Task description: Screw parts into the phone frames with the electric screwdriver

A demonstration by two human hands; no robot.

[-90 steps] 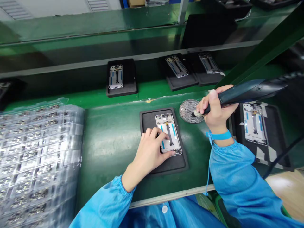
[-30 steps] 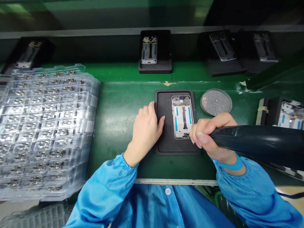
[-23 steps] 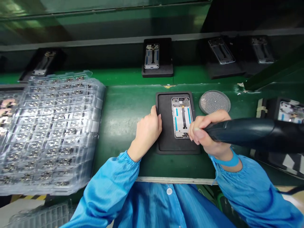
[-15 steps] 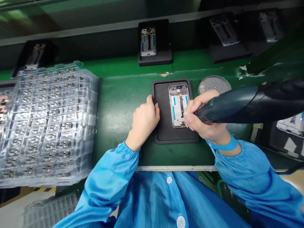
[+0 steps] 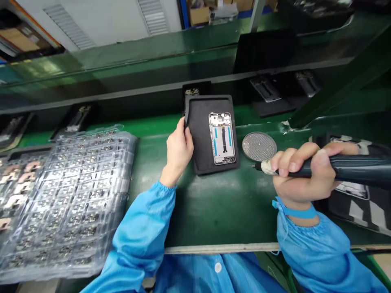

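The green workbench [image 5: 214, 211] spreads on every side of the black tray [image 5: 200, 134], which serves here as the reference. Well to the left of the black tray stands a stack of clear blister sheets [image 5: 73, 195], its cells filled with small metallic parts. To the right of it lies a side tray [image 5: 342, 203] with pale patches, largely covered by an arm and a tool. The black tray itself sits tilted, and whether its near edge touches the surface cannot be told. The dark driver [image 5: 360, 169] reaches in from the right, its tip apart from the tray. The right hand [image 5: 305, 175] is wrapped firmly round that driver, near its front end. The left hand [image 5: 179, 148] pinches the tray's left edge between thumb and fingers. The phone frame [image 5: 221, 146] lies in the right half of the tray, showing a silver plate. Just right of the tray is a round textured dish [image 5: 259, 146]. Smallest are the frame's black ribbon cable [image 5: 224, 140] and the driver's thin bit [image 5: 253, 165], right of the tray's lower corner.
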